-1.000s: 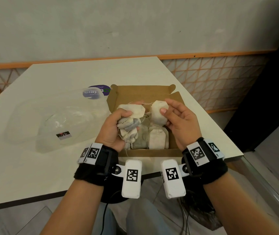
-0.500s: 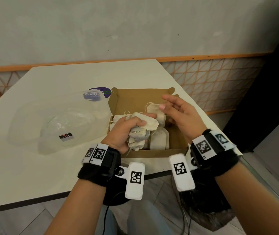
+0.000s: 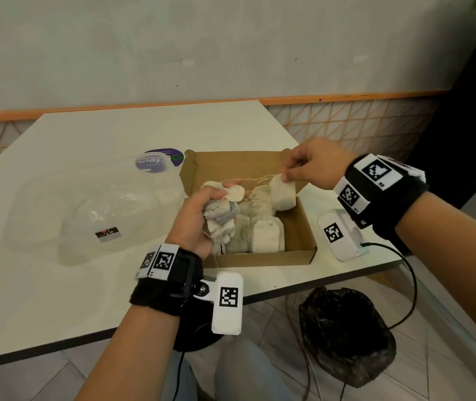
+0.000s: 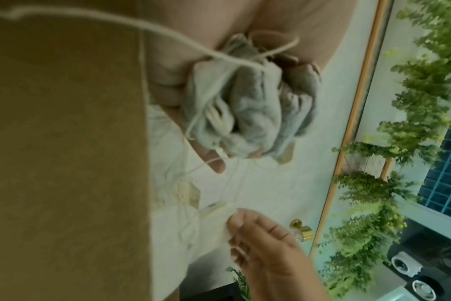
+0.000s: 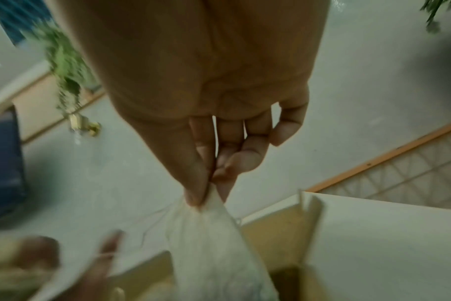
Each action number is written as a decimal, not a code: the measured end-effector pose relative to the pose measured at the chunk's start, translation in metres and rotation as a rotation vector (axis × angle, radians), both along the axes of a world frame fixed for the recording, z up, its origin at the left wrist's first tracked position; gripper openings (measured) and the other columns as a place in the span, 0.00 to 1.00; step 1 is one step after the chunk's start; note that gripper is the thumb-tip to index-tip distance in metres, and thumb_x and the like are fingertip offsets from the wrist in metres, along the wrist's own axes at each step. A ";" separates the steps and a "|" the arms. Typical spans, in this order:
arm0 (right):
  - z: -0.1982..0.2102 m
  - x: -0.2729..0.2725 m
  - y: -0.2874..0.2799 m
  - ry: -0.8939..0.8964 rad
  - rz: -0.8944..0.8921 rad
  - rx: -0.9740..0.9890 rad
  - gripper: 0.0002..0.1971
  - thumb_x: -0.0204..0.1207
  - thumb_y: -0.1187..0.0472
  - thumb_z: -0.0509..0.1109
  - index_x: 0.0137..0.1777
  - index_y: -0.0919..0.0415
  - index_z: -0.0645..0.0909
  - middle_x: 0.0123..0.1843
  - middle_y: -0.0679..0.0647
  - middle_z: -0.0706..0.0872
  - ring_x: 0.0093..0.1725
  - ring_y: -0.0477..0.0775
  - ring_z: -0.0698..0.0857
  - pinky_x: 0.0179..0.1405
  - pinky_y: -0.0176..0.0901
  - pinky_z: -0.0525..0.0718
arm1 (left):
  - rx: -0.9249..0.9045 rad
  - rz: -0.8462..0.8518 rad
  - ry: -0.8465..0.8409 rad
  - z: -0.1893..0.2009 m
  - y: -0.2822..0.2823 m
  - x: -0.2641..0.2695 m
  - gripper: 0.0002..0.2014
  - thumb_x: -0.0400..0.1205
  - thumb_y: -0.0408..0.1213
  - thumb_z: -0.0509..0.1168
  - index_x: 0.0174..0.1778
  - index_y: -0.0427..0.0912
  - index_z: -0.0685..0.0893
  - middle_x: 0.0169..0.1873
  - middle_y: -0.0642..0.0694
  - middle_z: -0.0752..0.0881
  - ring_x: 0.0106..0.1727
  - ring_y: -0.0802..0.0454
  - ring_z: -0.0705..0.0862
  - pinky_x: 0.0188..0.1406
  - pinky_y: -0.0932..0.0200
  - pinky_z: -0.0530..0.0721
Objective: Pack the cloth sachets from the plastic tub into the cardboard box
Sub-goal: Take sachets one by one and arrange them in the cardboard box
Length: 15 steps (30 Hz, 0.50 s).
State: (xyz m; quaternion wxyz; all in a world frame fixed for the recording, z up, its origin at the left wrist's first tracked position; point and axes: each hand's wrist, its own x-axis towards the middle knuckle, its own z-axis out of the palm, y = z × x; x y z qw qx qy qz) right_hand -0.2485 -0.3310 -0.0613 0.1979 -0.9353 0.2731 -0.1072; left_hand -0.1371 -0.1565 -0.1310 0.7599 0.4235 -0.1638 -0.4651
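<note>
An open cardboard box (image 3: 303, 250) sits near the table's front edge with several pale cloth sachets (image 3: 267, 235) lying in it. My left hand (image 3: 199, 215) hovers over the box's left side and grips a crumpled bunch of sachets (image 4: 247, 114) with loose drawstrings. My right hand (image 3: 309, 166) is over the box's far right corner and pinches the top of one white sachet (image 3: 281, 193), which hangs down into the box (image 5: 278, 228). Thin strings run between that sachet (image 5: 209, 244) and the bunch. The clear plastic tub (image 3: 86, 215) lies left of the box and looks empty.
A purple and green label (image 3: 160, 162) shows behind the tub. A dark crumpled bag (image 3: 347, 334) and black cables lie on the floor below the table's front edge. An orange lattice rail (image 3: 361, 123) runs along the wall behind the table.
My right hand has pulled one sachet away from the bunch, moving right and back over the box. The left hand keeps its grip on the bunch.
</note>
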 end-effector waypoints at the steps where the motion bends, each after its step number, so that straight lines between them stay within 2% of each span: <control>1: -0.004 -0.001 -0.005 0.041 -0.019 -0.013 0.08 0.71 0.59 0.75 0.48 0.60 0.86 0.37 0.46 0.82 0.37 0.44 0.77 0.35 0.32 0.72 | -0.033 0.022 0.018 0.000 0.001 0.002 0.06 0.74 0.35 0.62 0.40 0.43 0.85 0.42 0.41 0.83 0.38 0.51 0.78 0.16 0.67 0.74; 4: -0.014 -0.006 -0.017 0.080 -0.069 0.019 0.09 0.72 0.59 0.74 0.50 0.62 0.86 0.34 0.41 0.80 0.34 0.39 0.75 0.33 0.30 0.69 | -0.179 0.051 0.090 -0.002 0.003 0.006 0.06 0.71 0.36 0.63 0.38 0.44 0.84 0.42 0.44 0.85 0.48 0.48 0.83 0.21 0.67 0.78; 8: -0.015 -0.012 -0.022 0.004 -0.086 0.112 0.10 0.71 0.60 0.75 0.50 0.63 0.87 0.35 0.36 0.79 0.36 0.36 0.76 0.34 0.26 0.68 | -0.240 0.090 0.113 -0.004 0.003 0.009 0.08 0.71 0.36 0.61 0.38 0.44 0.86 0.39 0.45 0.86 0.43 0.48 0.86 0.23 0.67 0.79; 11: -0.008 -0.015 -0.018 0.061 -0.040 0.148 0.07 0.70 0.57 0.75 0.47 0.57 0.87 0.37 0.41 0.82 0.39 0.40 0.77 0.39 0.29 0.71 | -0.246 0.104 0.116 -0.004 0.003 0.010 0.09 0.71 0.36 0.61 0.44 0.42 0.83 0.39 0.46 0.87 0.40 0.49 0.87 0.24 0.67 0.79; 13: -0.003 -0.016 -0.016 0.104 -0.013 0.189 0.04 0.67 0.56 0.77 0.42 0.53 0.88 0.41 0.47 0.87 0.46 0.46 0.80 0.50 0.37 0.74 | -0.256 0.109 0.138 -0.005 0.003 0.012 0.11 0.71 0.37 0.61 0.48 0.41 0.81 0.38 0.47 0.88 0.39 0.50 0.87 0.26 0.66 0.80; 15: -0.002 -0.016 -0.014 0.145 0.003 0.207 0.02 0.66 0.55 0.78 0.37 0.49 0.88 0.42 0.46 0.88 0.47 0.44 0.81 0.52 0.38 0.74 | -0.271 0.104 0.157 -0.007 0.002 0.013 0.14 0.70 0.37 0.62 0.50 0.40 0.81 0.39 0.46 0.87 0.40 0.50 0.87 0.28 0.66 0.81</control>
